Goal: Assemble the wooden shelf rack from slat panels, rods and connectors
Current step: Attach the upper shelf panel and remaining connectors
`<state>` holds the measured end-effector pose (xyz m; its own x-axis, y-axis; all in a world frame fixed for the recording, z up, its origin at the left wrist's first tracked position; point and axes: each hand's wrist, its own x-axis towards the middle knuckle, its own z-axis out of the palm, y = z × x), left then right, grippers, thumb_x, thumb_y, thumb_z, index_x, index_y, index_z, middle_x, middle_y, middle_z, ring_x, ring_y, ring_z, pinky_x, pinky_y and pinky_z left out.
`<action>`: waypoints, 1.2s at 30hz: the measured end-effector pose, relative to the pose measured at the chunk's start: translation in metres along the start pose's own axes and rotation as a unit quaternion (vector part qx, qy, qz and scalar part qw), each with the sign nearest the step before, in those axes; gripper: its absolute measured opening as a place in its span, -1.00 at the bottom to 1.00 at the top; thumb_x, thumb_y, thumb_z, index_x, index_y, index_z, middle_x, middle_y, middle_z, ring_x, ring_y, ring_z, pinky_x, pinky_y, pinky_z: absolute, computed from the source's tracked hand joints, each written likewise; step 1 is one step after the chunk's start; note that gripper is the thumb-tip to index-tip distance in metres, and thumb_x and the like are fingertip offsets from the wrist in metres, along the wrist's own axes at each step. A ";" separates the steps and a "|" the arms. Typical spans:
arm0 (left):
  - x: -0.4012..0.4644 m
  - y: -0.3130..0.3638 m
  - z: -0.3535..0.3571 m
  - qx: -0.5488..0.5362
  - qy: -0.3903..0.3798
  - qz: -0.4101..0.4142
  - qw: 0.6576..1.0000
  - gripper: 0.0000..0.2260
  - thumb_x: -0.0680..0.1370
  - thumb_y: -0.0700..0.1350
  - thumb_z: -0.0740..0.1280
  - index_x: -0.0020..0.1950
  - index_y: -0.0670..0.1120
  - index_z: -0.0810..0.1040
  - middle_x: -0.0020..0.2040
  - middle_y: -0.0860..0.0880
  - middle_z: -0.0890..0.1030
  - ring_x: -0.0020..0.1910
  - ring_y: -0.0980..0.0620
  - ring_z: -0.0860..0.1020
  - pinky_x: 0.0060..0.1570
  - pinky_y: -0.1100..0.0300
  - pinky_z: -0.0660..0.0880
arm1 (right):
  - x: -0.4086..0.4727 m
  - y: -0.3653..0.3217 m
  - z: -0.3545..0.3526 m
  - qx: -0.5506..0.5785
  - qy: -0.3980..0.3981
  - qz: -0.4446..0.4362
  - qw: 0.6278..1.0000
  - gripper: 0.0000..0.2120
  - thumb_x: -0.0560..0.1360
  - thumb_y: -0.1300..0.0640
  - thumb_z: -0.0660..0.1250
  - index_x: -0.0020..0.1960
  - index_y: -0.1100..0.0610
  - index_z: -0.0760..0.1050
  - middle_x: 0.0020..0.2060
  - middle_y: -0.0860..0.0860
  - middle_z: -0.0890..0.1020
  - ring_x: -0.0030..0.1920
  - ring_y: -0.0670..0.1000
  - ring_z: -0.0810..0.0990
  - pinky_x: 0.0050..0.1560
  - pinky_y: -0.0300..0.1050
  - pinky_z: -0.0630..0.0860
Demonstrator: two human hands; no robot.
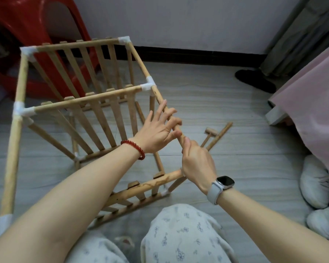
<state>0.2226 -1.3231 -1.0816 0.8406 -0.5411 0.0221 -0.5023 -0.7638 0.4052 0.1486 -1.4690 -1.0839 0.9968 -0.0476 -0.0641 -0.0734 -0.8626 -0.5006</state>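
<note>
The partly built wooden rack [80, 99] lies on its side on the floor, its slat panels joined by rods and white connectors [149, 85]. One rod [160, 97] runs from the near right connector toward me. My left hand [158, 128] rests on this rod with its fingers loosely curled over it. My right hand [197, 162] grips the rod's near end in a fist. Below the hands lies another slat panel [141, 188] with a white connector [164, 192] at its corner.
A small wooden mallet [209, 133] and a loose rod [219, 135] lie on the floor to the right. A red plastic stool [36, 35] stands behind the rack. Pink bedding [311, 103] and pale slippers [319, 188] are at the right. My knees fill the bottom.
</note>
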 end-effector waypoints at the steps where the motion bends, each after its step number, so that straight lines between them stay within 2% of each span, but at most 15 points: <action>1: -0.002 0.003 -0.001 -0.013 -0.004 -0.015 1.000 -0.31 0.45 0.38 -0.21 0.40 0.06 0.30 0.54 -0.01 0.05 0.51 0.01 -0.27 0.43 -0.25 -0.04 | 0.000 -0.001 0.000 0.000 -0.002 0.003 1.000 -0.55 0.63 -0.04 -0.18 0.09 0.15 0.42 -0.05 0.11 0.61 -0.08 0.19 0.55 -0.22 -0.07 0.28; 3: -0.008 0.012 -0.003 -0.048 -0.004 -0.057 0.997 -0.44 0.57 0.25 -0.01 0.51 0.03 0.15 0.57 0.01 -0.08 0.52 0.02 -0.22 0.45 -0.19 0.03 | -0.003 -0.002 -0.001 0.017 0.000 0.010 1.000 -0.54 0.63 -0.05 -0.18 0.12 0.15 0.42 -0.03 0.10 0.62 -0.03 0.20 0.56 -0.20 -0.08 0.29; 5: -0.015 0.023 -0.006 -0.125 0.004 -0.116 0.985 -0.42 0.61 0.12 0.14 0.55 -0.06 0.03 0.57 -0.03 -0.09 0.53 -0.02 0.02 0.44 -0.04 0.16 | -0.003 -0.001 -0.001 0.026 -0.004 -0.003 1.000 -0.58 0.64 -0.02 -0.16 0.16 0.14 0.40 -0.02 0.11 0.62 -0.03 0.20 0.56 -0.21 -0.08 0.28; 7: -0.025 0.034 -0.012 -0.164 -0.034 -0.164 0.972 -0.43 0.61 0.06 0.17 0.54 -0.09 0.04 0.50 -0.14 0.21 0.36 -0.06 0.36 0.28 0.07 0.34 | -0.001 0.000 -0.001 0.043 -0.005 -0.012 0.999 -0.62 0.65 0.02 -0.14 0.17 0.15 0.39 -0.01 0.13 0.61 -0.02 0.23 0.55 -0.19 -0.06 0.32; 9: -0.044 0.044 -0.021 -0.152 -0.118 -0.170 0.966 -0.50 0.60 0.10 0.18 0.47 -0.08 0.22 0.29 -0.07 0.50 0.17 0.01 0.50 0.10 0.19 0.41 | 0.001 0.000 -0.003 0.054 -0.018 -0.019 0.998 -0.65 0.65 0.04 -0.12 0.11 0.16 0.40 -0.04 0.14 0.61 -0.05 0.23 0.55 -0.18 -0.03 0.36; 12: -0.081 0.058 -0.023 -0.102 -0.225 -0.132 0.960 -0.66 0.54 0.15 0.26 0.22 -0.01 0.46 0.07 0.07 0.57 -0.03 0.10 0.52 -0.04 0.21 0.47 | -0.002 0.002 -0.012 0.127 -0.044 -0.029 0.991 -0.70 0.64 0.01 -0.05 0.11 0.13 0.38 -0.15 0.11 0.59 -0.13 0.16 0.56 -0.08 0.09 0.47; 14: -0.098 0.062 -0.018 -0.057 -0.203 -0.127 0.969 -0.83 0.52 0.05 0.32 0.01 0.01 0.43 -0.08 0.07 0.49 -0.11 0.06 0.50 -0.16 0.19 0.43 | -0.006 0.008 -0.020 0.153 -0.038 -0.075 0.985 -0.70 0.63 0.03 0.03 0.31 0.09 0.31 -0.03 0.01 0.50 -0.08 0.01 0.52 -0.02 0.02 0.50; 16: -0.101 0.065 -0.015 -0.048 -0.152 -0.126 0.979 -0.88 0.52 -0.02 0.33 -0.09 0.02 0.40 -0.15 0.06 0.47 -0.15 0.05 0.48 -0.21 0.20 0.37 | -0.011 0.018 -0.023 0.177 -0.050 -0.094 0.979 -0.65 0.61 0.07 0.09 0.39 0.05 0.26 0.06 -0.06 0.40 -0.01 -0.12 0.46 -0.01 -0.21 0.45; 18: -0.093 0.066 -0.016 -0.077 -0.149 -0.146 0.975 -0.90 0.51 -0.01 0.35 -0.10 -0.01 0.49 -0.19 0.05 0.51 -0.20 0.07 0.48 -0.25 0.21 0.36 | -0.016 0.019 -0.025 0.229 -0.120 -0.042 0.965 -0.67 0.63 0.02 0.06 0.37 0.06 0.26 0.04 -0.02 0.49 -0.02 -0.11 0.51 -0.10 -0.30 0.46; 21: -0.082 0.069 -0.013 -0.121 -0.177 -0.196 0.957 -0.83 0.52 0.09 0.31 -0.18 0.03 0.51 -0.28 0.06 0.54 -0.29 0.12 0.48 -0.33 0.24 0.35 | -0.012 0.016 -0.026 0.220 -0.194 0.004 0.956 -0.65 0.63 -0.06 -0.01 0.19 0.14 0.39 0.01 0.19 0.58 0.02 0.15 0.56 0.05 0.07 0.50; 23: -0.076 0.072 -0.012 -0.148 -0.192 -0.221 0.945 -0.69 0.53 0.19 0.25 -0.16 -0.03 0.56 -0.28 0.03 0.58 -0.32 0.10 0.49 -0.34 0.24 0.38 | -0.006 0.010 -0.031 0.202 -0.228 0.013 0.953 -0.67 0.63 -0.08 -0.03 0.14 0.09 0.39 0.02 0.18 0.58 0.03 0.17 0.57 0.11 0.13 0.50; 25: -0.071 0.076 -0.012 -0.159 -0.209 -0.226 0.938 -0.57 0.52 0.25 0.21 -0.11 -0.11 0.59 -0.28 0.00 0.58 -0.34 0.10 0.49 -0.37 0.25 0.37 | 0.003 0.003 -0.035 0.196 -0.256 0.037 0.946 -0.64 0.63 -0.10 -0.06 0.12 0.09 0.39 -0.04 0.13 0.62 -0.04 0.12 0.59 0.02 0.08 0.55; 27: -0.069 0.079 -0.012 -0.180 -0.205 -0.236 0.933 -0.50 0.51 0.29 0.20 -0.13 -0.13 0.62 -0.38 0.07 0.52 -0.40 0.16 0.46 -0.43 0.30 0.33 | 0.012 -0.006 -0.034 0.217 -0.269 0.072 0.936 -0.58 0.63 -0.11 -0.12 0.08 0.10 0.41 -0.20 0.06 0.65 -0.17 0.04 0.61 -0.22 -0.09 0.52; 30: -0.068 0.083 -0.008 -0.230 -0.166 -0.266 0.921 -0.53 0.50 0.28 0.23 -0.30 -0.09 0.59 -0.49 0.16 0.47 -0.48 0.26 0.46 -0.55 0.45 0.26 | 0.018 -0.012 -0.027 0.309 -0.245 0.126 0.910 -0.54 0.64 -0.11 -0.15 -0.02 0.14 0.42 -0.35 0.09 0.61 -0.30 0.09 0.60 -0.32 -0.19 0.49; 36: -0.069 0.089 -0.003 -0.298 -0.119 -0.361 0.876 -0.61 0.43 0.26 0.34 -0.40 -0.01 0.52 -0.32 0.05 0.61 -0.21 0.11 0.56 -0.20 0.20 0.45 | 0.015 -0.003 -0.017 0.277 -0.197 0.068 0.938 -0.54 0.64 -0.12 -0.16 -0.13 0.11 0.39 -0.48 -0.02 0.54 -0.44 -0.08 0.52 -0.41 -0.28 0.41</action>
<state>0.1207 -1.3528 -1.0445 0.7937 -0.1051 -0.5992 0.3972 -0.6564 0.6414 0.1643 -1.4756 -1.0682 0.8961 0.1459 -0.4192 -0.3125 -0.4633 -0.8293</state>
